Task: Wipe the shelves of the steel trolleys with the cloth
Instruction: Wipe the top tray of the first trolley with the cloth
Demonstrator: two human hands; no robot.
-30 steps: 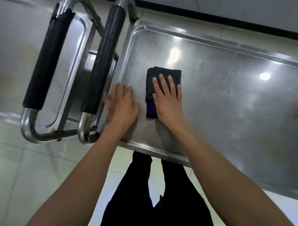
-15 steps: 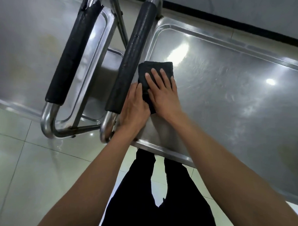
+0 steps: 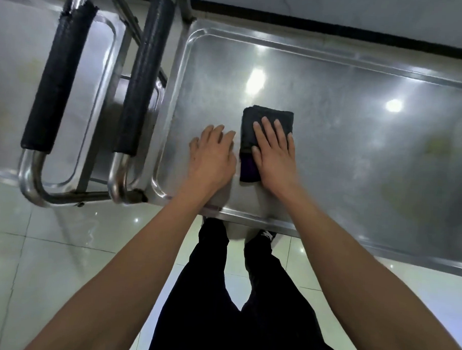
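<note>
A folded black cloth point(image 3: 253, 123) with a purple edge lies on the top shelf point(image 3: 345, 127) of a steel trolley, near its left end. My right hand point(image 3: 274, 153) lies flat on the cloth with straight fingers and presses it to the steel. Just left of the cloth, my left hand point(image 3: 212, 153) rests flat on the bare shelf, fingers relaxed. A second steel trolley's top shelf point(image 3: 15, 59) fills the left of the view.
Two black padded push handles point(image 3: 58, 74) point(image 3: 143, 73) on steel tubes stand between the two trolleys. Pale glossy floor tiles point(image 3: 62, 260) lie below. My legs in black trousers point(image 3: 232, 307) stand against the near rim point(image 3: 249, 216). A dark skirting strip runs along the far wall.
My right hand has slid the cloth rightwards, away from the shelf's left rim by the handle. My left hand has moved right with it and lies beside the cloth.
</note>
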